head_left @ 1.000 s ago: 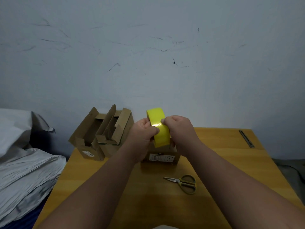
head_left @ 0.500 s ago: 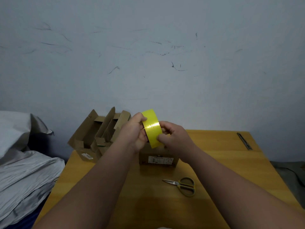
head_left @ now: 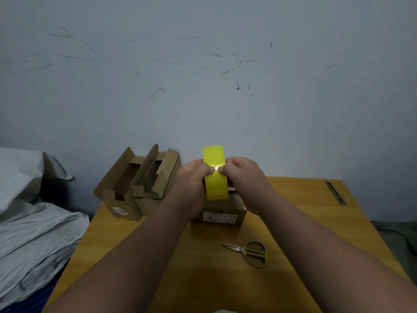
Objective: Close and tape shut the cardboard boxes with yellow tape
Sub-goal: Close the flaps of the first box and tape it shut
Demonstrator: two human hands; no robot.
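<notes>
A roll of yellow tape [head_left: 214,175] is held upright above the middle of the surface [head_left: 293,222], with its broad band turned toward the camera. It is grasped from both sides: the left hand [head_left: 191,184] is curled round its left edge and the right hand [head_left: 242,179] round its right edge, with both thumbs pressed on the band close together. Whether a free end has been lifted cannot be told.

Directly below and behind the roll, a closed cardboard box [head_left: 220,214] is seen, partly hidden by the hands; no tape is visible on it. Two open boxes [head_left: 140,184] stand at the far left, flaps raised. Scissors [head_left: 250,253] lie near the right forearm.

The roll is judged light and rigid, best held by its rims. The tape itself is judged thin, glossy and prone to sticking to itself; it is best taken at the loose end, by its corners. The cardboard flaps are judged stiff yet springy.
</notes>
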